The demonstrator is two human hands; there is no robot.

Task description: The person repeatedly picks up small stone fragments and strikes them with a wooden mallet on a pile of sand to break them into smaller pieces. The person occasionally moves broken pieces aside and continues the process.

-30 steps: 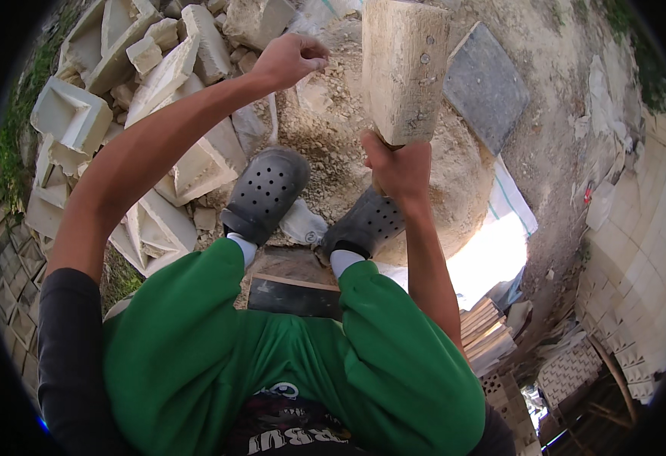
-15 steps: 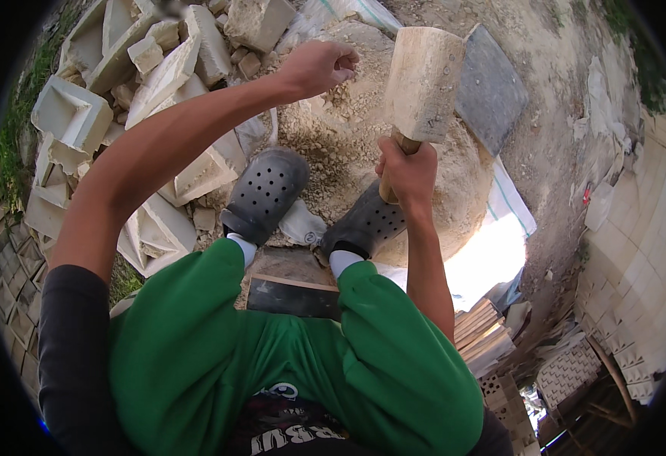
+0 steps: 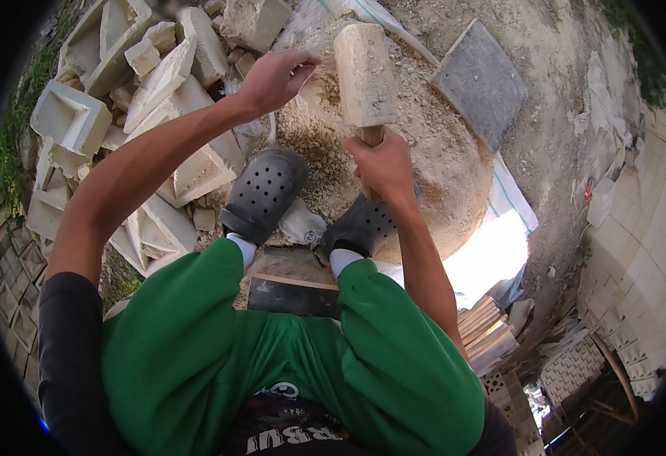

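Observation:
My right hand (image 3: 385,161) is closed around the short handle of a wooden mallet (image 3: 366,74), its thick pale head pointing away from me. The mallet is held over a mound of crushed, pale crumbly rubble (image 3: 314,125). To its left, my left hand (image 3: 278,79) is raised above the rubble's left side. Its fingers reach toward the mallet head without touching it, the thumb sits apart from them, and nothing shows in the hand. Below the hands, my feet in grey clogs (image 3: 266,190) rest at the near edge of the mound.
Broken pale moulded blocks (image 3: 71,118) are heaped at the left. A grey square slab (image 3: 482,85) lies right of the mound, and a white woven sheet (image 3: 512,201) shows under it. Patterned pale tiles (image 3: 626,266) stand at far right, with stacked wooden strips (image 3: 485,327) nearer me.
The mallet and my right hand have shifted left, and the mallet has tilted. My left hand has drawn back left and slightly nearer, its fingers straighter than before. The clogs stay put.

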